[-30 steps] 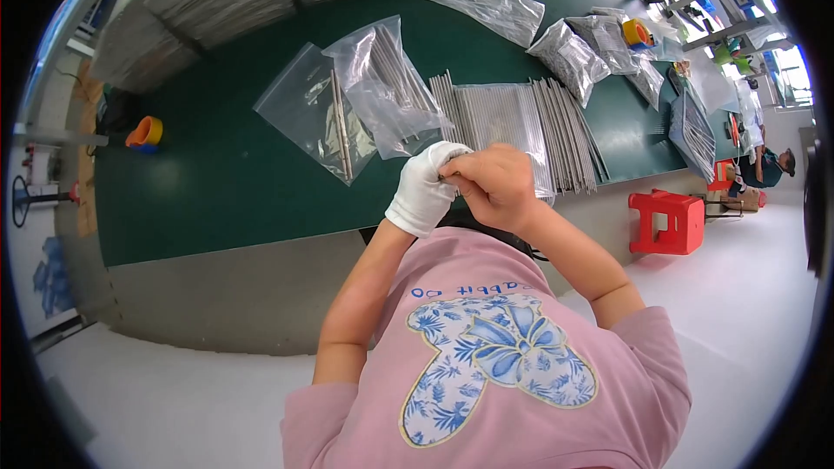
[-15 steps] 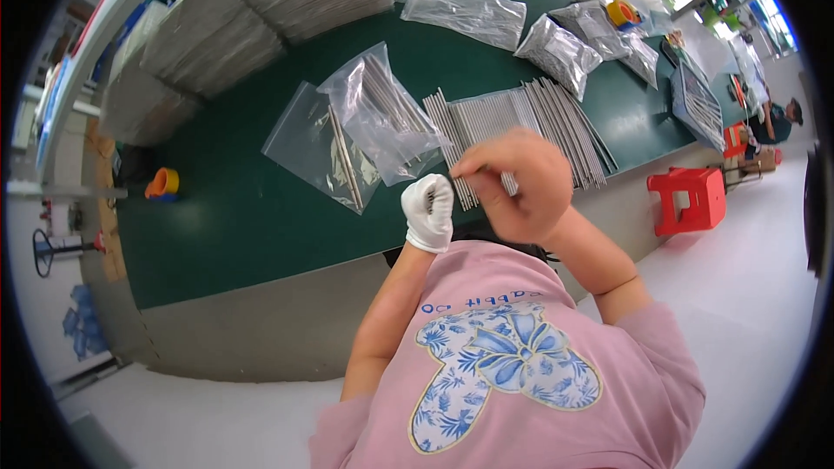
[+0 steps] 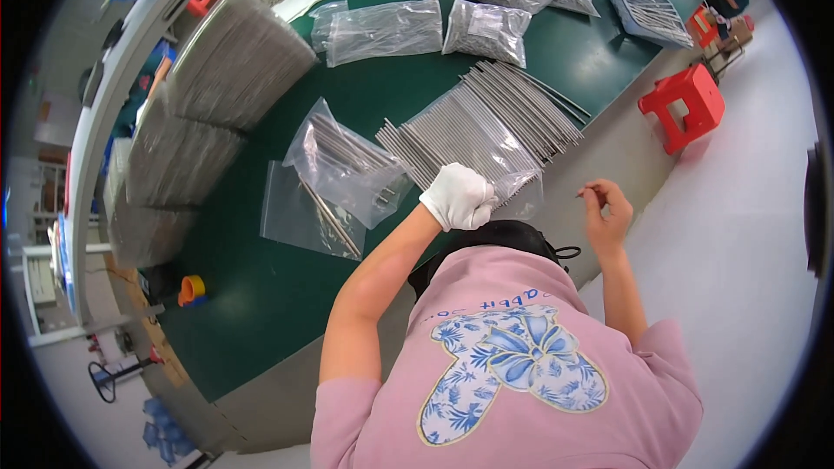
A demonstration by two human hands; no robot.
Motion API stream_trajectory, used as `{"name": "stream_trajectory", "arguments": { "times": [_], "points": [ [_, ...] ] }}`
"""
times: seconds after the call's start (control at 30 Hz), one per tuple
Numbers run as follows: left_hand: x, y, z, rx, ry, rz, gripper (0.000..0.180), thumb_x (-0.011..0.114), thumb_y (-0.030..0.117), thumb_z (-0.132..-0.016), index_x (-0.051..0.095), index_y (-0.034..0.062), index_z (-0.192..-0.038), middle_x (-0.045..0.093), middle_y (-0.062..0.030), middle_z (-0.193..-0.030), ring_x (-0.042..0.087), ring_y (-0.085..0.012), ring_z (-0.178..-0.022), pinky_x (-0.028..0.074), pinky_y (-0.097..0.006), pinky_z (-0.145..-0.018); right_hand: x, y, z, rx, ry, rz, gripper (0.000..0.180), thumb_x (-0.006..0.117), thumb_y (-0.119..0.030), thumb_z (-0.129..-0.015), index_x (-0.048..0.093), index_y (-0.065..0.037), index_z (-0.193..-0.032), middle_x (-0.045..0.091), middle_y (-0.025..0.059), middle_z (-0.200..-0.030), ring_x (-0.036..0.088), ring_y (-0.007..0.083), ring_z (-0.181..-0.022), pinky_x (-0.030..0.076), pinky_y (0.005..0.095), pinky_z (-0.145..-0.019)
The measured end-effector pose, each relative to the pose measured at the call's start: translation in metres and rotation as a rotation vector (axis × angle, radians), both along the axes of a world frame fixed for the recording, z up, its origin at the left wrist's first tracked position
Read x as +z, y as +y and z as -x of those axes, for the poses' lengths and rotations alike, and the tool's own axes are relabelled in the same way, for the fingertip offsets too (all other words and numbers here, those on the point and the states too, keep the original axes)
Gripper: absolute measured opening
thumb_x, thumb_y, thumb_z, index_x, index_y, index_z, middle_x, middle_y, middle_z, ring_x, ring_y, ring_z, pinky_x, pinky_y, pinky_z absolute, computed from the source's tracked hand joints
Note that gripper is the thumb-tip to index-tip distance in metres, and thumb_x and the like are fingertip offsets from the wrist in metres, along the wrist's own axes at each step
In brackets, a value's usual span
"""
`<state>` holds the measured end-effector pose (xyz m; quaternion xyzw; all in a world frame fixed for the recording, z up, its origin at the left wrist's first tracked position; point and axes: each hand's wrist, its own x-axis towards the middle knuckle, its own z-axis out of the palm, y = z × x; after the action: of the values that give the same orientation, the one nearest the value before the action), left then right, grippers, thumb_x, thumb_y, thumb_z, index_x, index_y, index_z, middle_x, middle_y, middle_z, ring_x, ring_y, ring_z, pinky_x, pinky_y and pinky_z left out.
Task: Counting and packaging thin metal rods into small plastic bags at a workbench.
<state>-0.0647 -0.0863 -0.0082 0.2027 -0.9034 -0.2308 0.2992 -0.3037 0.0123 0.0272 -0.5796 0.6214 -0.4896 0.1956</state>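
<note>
At center frame, a white-gloved left hand [image 3: 459, 198] is curled closed at the lower end of a row of metal rods [image 3: 521, 108] — whether anything is gripped cannot be told. The bare right hand [image 3: 608, 213] is held right of center, beyond the edge of the green table [image 3: 234, 313], fingers bent — its grip cannot be told. More rods are seen in clear plastic bags [image 3: 356, 175], left of center.

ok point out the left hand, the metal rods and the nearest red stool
Left hand [image 3: 458, 198], head view: its gloved back
Metal rods [image 3: 521, 111], head view: bare shafts, right side
Red stool [image 3: 704, 101], head view: panel beside its opening
</note>
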Motion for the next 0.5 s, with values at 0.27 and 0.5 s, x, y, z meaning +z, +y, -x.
{"name": "stream_trajectory", "arguments": {
  "times": [0.27, 0.5],
  "points": [
    [-0.057, -0.011, -0.011, -0.135, -0.506, 0.068, 0.020, 0.052, 0.025, -0.064, 0.053, 0.0104, -0.050, 0.053, -0.0108, -0.049, 0.053, -0.0302, -0.047, 0.041, -0.042, -0.045, -0.026, 0.052, 0.029, -0.307, 0.042, -0.088, 0.005, 0.054, -0.002, -0.080, 0.056, 0.000, -0.084, 0.060, 0.0024, -0.069, 0.052, 0.0056, -0.057, 0.041, 0.0182, -0.053],
    [-0.094, -0.002, -0.018, -0.119, -0.581, 0.184, 0.030, 0.053, 0.033, -0.076, 0.055, 0.0113, -0.055, 0.053, -0.0075, -0.057, 0.055, -0.0256, -0.054, 0.042, -0.040, -0.050, -0.033, 0.069, 0.034, -0.397, 0.041, -0.161, 0.004, 0.055, -0.002, -0.080, 0.056, 0.000, -0.082, 0.059, 0.0044, -0.068, 0.053, 0.0079, -0.057, 0.042, 0.0201, -0.052]
  ]
}}
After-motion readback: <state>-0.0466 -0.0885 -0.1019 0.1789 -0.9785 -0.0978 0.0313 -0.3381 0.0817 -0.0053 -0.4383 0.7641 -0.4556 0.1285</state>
